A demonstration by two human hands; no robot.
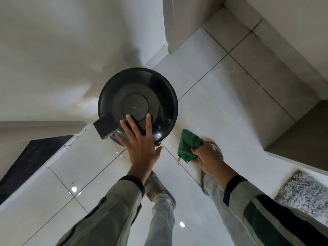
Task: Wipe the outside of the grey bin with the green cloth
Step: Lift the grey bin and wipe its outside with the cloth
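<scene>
The round dark grey bin (138, 96) stands on the tiled floor against the white wall, seen from straight above, with a flat lid and a rectangular hinge block at its near left. My left hand (140, 141) is spread open over the bin's near edge, fingers apart, holding nothing; whether it touches the lid I cannot tell. To the right of the bin, my right hand (205, 155) is closed on the bunched green cloth (189, 145), held above the floor and apart from the bin.
Glossy white floor tiles (209, 96) lie all around. A beige cabinet or step (284, 71) runs along the right. A shaggy grey mat (305, 194) lies at the lower right. A dark slab (30, 160) sits at the left. My feet (156, 185) stand below the bin.
</scene>
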